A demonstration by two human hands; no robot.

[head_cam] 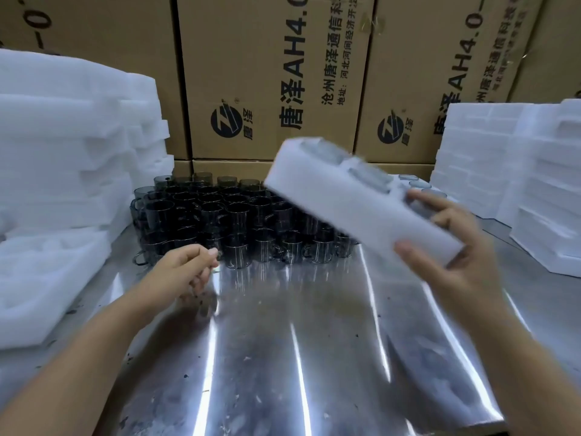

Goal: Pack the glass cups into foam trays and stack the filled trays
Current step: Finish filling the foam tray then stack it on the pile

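My right hand grips one end of a white foam tray and holds it tilted in the air over the right side of the cups; motion blurs it, and grey shapes show in its pockets. Several dark glass cups with handles stand packed together at the middle of the shiny metal table. My left hand hovers by the front left cups, its fingers loosely curled with nothing visible in them.
Tall piles of empty foam trays rise at the left, one tray lying low in front. Another foam pile stands at the right. Brown printed cartons wall off the back.
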